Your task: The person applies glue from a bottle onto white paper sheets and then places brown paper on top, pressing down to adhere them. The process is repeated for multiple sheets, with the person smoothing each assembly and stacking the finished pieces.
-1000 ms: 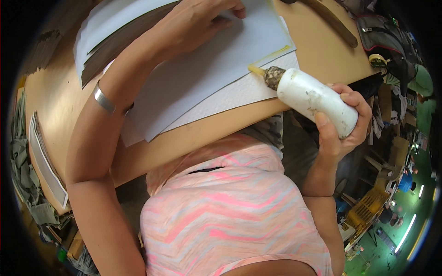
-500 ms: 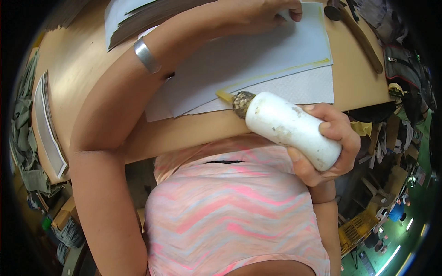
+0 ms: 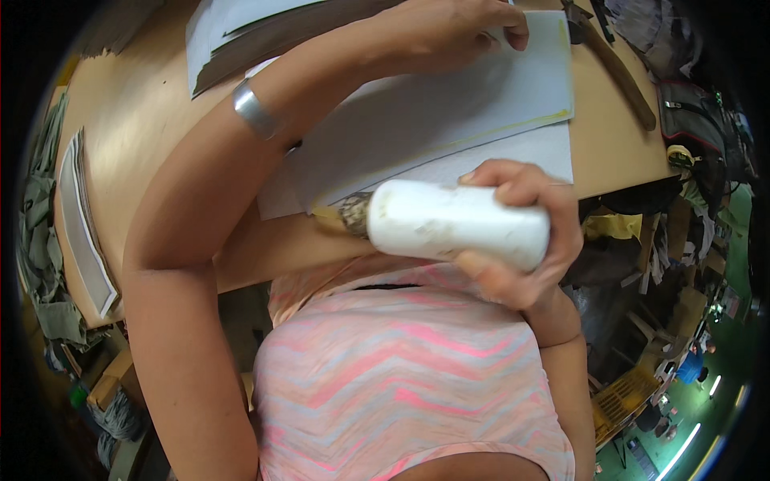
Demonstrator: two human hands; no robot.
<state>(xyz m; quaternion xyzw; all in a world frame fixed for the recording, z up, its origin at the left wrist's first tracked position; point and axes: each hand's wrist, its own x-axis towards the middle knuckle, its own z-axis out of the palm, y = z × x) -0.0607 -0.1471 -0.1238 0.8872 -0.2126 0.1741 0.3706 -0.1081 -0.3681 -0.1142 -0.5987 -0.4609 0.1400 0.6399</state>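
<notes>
- Gripping a white, cylindrical, residue-smeared squeeze bottle [image 3: 461, 224], the right hand [image 3: 557, 232] is closing its fingers over the far side and its thumb against the near side.
- Pointing leftward from that hand, a tapered yellow nozzle [image 3: 327, 218] is sitting by the lower-left corner of a smooth, pale grey-white sheet [image 3: 433, 104]; blur is hiding whether it is touching.
- Curling above the sheet's far part, the left hand [image 3: 473, 32] is holding its fingers bent; whether they are pinching or merely pressing, one cannot tell.
- Showing between the two hands, a thin, glossy yellow line [image 3: 553, 118] is following the sheet's near edge, while a textured white sheet [image 3: 521, 156] is lying underneath, just beyond the right hand.
- Working neatly here is probably calling for an even squeeze, a low nozzle and a steady pace, since a pause is risking a blob at the corner.
- Steadying the sheet is likely mattering equally: firm left fingertips, placed well apart from the wet line, are guarding against slips and smears.
- Keeping the left forearm clear of the bead is seeming wise too.
</notes>
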